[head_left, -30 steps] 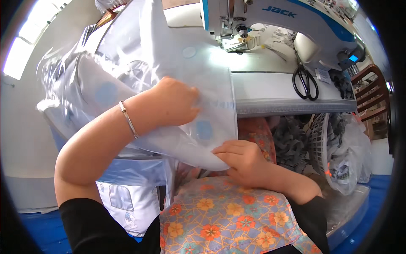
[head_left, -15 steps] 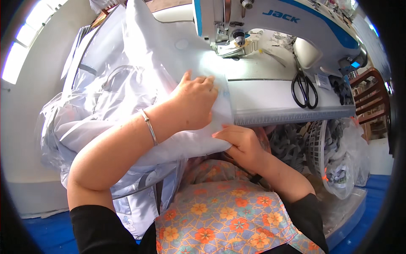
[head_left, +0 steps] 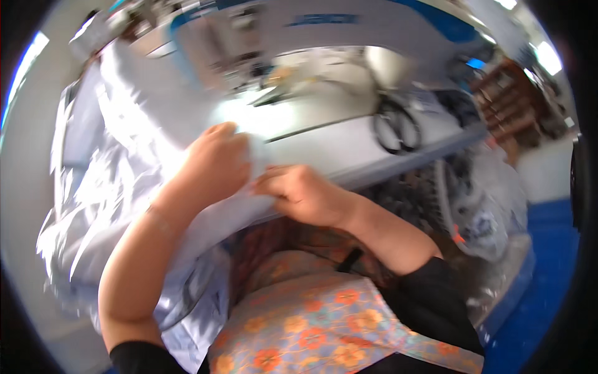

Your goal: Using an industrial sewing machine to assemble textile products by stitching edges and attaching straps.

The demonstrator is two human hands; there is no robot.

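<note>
Pale white cloth [head_left: 149, 93] spreads across the left of the sewing table and drops over its front edge. My left hand [head_left: 218, 165] is on this cloth, its fingers curled in and closed on it, blurred by motion. Just to its right, my right hand [head_left: 302, 193] pinches the cloth's near edge between thumb and fingers. Beyond both hands stands a white and blue sewing machine [head_left: 336, 28], its lamp lighting the bed. The needle area is too smeared to make out.
Black-handled scissors [head_left: 397, 126] lie on the table [head_left: 324, 156] to the right. Below the table's right end, a basket [head_left: 445, 196] and clear plastic bag [head_left: 492, 212] hold scraps. A brown wooden chair [head_left: 511, 100] is at the far right. Clear plastic [head_left: 65, 230] covers cloth at left.
The view has swung, so the machine and table sit further left and tilted. My left hand's fingers have curled in more. My right hand keeps its pinch, now closer to the left.
</note>
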